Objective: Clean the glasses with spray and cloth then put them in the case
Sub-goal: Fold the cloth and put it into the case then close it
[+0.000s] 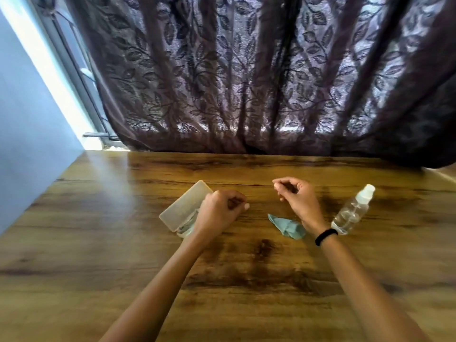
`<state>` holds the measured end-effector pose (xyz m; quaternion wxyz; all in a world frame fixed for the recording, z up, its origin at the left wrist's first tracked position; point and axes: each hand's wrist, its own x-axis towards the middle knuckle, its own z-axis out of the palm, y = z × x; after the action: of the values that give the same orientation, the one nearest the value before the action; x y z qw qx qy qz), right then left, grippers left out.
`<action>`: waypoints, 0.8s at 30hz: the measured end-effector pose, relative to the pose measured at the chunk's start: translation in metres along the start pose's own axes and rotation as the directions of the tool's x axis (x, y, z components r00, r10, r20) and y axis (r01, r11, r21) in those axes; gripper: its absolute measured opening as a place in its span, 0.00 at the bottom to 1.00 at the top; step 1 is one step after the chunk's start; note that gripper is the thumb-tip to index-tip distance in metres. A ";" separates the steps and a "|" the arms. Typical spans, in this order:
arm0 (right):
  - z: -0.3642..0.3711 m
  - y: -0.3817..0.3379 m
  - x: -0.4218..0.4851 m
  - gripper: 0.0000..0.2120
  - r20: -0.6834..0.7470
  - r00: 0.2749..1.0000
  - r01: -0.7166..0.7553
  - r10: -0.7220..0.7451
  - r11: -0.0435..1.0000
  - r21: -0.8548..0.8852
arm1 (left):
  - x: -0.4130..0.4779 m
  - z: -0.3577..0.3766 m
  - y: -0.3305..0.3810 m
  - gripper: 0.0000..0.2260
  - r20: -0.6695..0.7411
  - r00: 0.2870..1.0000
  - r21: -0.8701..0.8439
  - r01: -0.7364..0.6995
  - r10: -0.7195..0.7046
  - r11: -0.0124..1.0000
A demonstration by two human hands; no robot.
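Glasses (pixel 188 224) lie in the open case (pixel 183 206) at left; left hand (pixel 219 211) and right hand (pixel 296 196) hover curled, holding nothing.

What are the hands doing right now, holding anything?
Left hand: closed, fingers curled, nothing visible in it, by the open case.
Right hand: closed, fingers curled, nothing visible in it, near the cloth.
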<state>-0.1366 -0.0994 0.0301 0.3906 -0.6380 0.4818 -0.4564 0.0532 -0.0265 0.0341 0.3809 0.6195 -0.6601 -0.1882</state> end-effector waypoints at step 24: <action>-0.020 0.041 -0.039 0.03 0.183 0.983 0.100 -0.003 0.845 -0.525 | 0.030 0.078 -0.011 0.06 0.289 0.951 0.007 -0.112 0.106 0.994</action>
<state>-0.1711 -0.0717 -0.0112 0.2273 -0.7714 0.5356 -0.2576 0.0052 -0.0749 -0.0159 0.2833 0.5524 -0.7439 -0.2476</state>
